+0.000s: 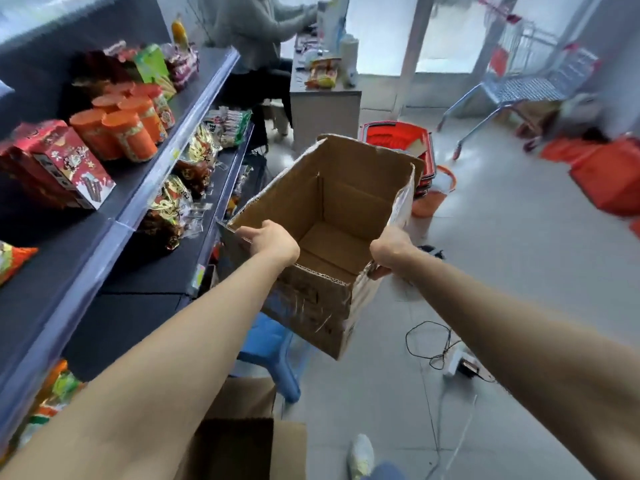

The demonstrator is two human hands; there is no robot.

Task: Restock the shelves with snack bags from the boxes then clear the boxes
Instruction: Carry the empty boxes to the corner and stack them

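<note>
The left hand (pixel 270 242) is closed on the near left rim of an open brown cardboard box (pixel 332 216). The right hand (pixel 389 252) is clamped on the near right corner. The box is held up in the air, tipped forward, and nothing can be seen inside it. Shiny snack bags (pixel 173 206) are lined up on the dark metal shelves (pixel 114 233) to the left. A blue plastic stool (pixel 273 351) is seen under the box. Another brown cardboard box (pixel 242 441) is seen low on the floor.
</note>
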